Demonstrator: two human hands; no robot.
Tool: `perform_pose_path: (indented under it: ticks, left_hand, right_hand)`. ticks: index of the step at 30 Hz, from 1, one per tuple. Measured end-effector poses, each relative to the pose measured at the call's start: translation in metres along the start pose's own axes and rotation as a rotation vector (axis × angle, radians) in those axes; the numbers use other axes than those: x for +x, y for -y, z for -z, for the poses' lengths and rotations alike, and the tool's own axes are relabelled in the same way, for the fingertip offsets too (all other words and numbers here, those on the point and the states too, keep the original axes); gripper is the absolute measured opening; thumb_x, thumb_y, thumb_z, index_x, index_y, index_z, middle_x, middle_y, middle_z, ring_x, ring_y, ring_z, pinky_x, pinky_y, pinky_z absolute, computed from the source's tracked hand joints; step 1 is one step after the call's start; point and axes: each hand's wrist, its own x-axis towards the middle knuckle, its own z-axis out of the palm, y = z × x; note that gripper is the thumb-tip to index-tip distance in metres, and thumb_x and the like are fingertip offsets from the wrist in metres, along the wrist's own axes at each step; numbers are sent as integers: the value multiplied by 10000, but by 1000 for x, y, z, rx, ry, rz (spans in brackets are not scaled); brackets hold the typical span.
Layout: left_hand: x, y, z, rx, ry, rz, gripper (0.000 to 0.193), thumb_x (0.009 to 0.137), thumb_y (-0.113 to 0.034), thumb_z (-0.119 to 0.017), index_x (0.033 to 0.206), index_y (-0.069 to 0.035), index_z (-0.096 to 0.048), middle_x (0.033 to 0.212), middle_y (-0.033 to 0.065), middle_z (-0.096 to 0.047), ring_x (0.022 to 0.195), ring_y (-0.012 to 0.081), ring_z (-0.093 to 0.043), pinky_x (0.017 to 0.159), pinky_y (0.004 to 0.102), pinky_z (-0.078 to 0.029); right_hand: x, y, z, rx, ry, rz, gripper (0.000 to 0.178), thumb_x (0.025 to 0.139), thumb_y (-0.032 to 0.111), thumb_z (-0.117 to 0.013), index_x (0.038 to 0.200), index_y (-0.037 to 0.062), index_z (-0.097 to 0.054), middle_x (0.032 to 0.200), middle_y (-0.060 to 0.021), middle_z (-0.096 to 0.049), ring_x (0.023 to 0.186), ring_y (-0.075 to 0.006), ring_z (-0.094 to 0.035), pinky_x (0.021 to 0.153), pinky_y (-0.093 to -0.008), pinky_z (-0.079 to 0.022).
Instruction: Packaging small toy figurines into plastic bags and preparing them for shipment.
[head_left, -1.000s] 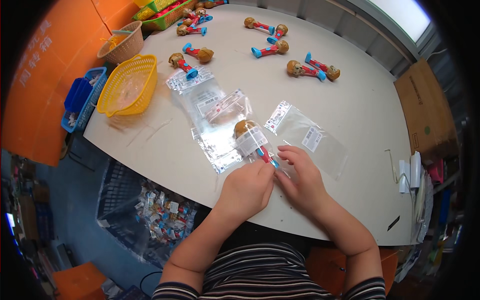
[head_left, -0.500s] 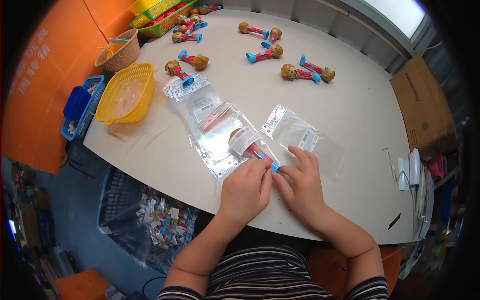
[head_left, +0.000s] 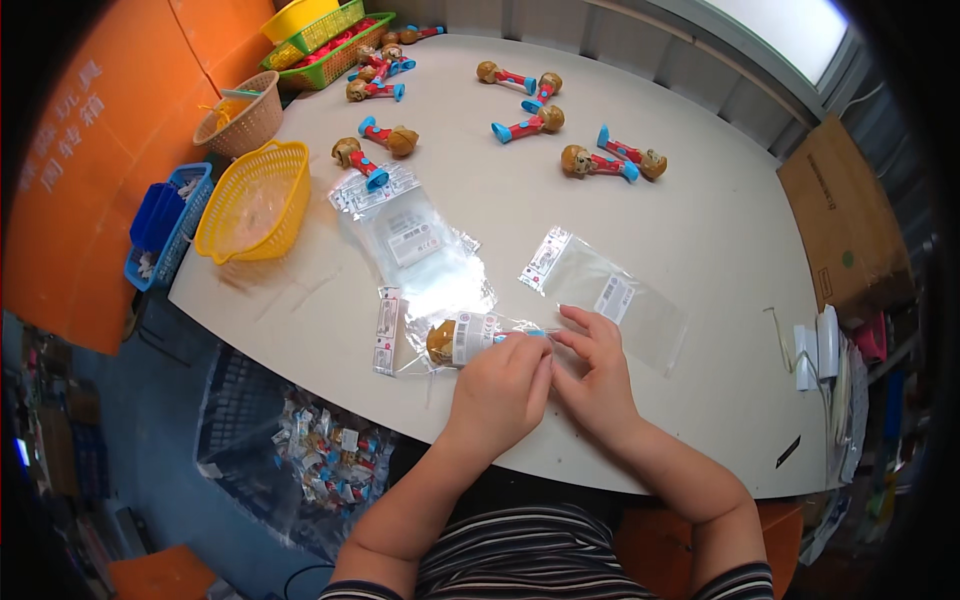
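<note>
A toy figure (head_left: pixel 440 343) with a brown head, red body and blue feet lies inside a clear plastic bag (head_left: pixel 412 345), its printed header toward the left and a white label across the figure. Closed over the bag's right end, by the blue feet, is my left hand (head_left: pixel 498 395). My right hand (head_left: pixel 598 380) meets it there, thumb and forefinger pinching the bag's end; the fingertips partly hide the feet. Just beyond lies a stack of flat clear bags (head_left: pixel 400 215). A single flat bag (head_left: pixel 650 320) rests beside my right hand.
Several loose toy figures (head_left: pixel 530 122) lie across the far table (head_left: pixel 720 230). Left stand a yellow basket (head_left: pixel 300 190), a tan basket (head_left: pixel 262 112) and a blue basket (head_left: pixel 138 270). Below the table edge, a lined crate (head_left: pixel 225 400) holds several bagged figures. A cardboard box (head_left: pixel 845 220) stands right.
The bagged figure has turned from slanting to nearly level and come nearer me, off the stack. Its header now points left. Both hands stay at the feet end.
</note>
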Motion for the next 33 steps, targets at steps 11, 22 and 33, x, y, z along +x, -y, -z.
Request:
perform_pose_path:
  ticks: [11, 22, 33]
  left_hand:
    - [2, 9, -2, -127, 26, -95, 81, 837, -19, -669, 915, -22, -648, 767, 107, -619, 639, 258, -621, 582, 332, -486]
    - [0, 10, -3, -157, -22, -127, 118, 819, -28, -675, 919, -37, -614, 782, 120, -612, 693, 316, -624, 616, 399, -497]
    - [-6, 1, -11, 146, -284, 9, 219, 789, -39, -722, 969, -22, -598, 851, 108, -604, 738, 285, -621, 655, 371, -502]
  right_hand:
    - [4, -8, 13, 276, 210, -242, 255, 867, 135, -693, 1102, 39, -672, 1351, -141, -518, 1287, -310, -428, 1072, -407, -372]
    - [1, 6, 12, 38, 66, 153, 341, 796, 61, -728, 1113, 55, -603, 1291, -130, -555, 1251, -327, -482, 1038, -412, -410]
    - [-5, -2, 0, 721, 76, -495, 361, 851, 8, -722, 1167, -41, -554, 1095, -96, -632, 968, -119, -645, 732, -222, -571]
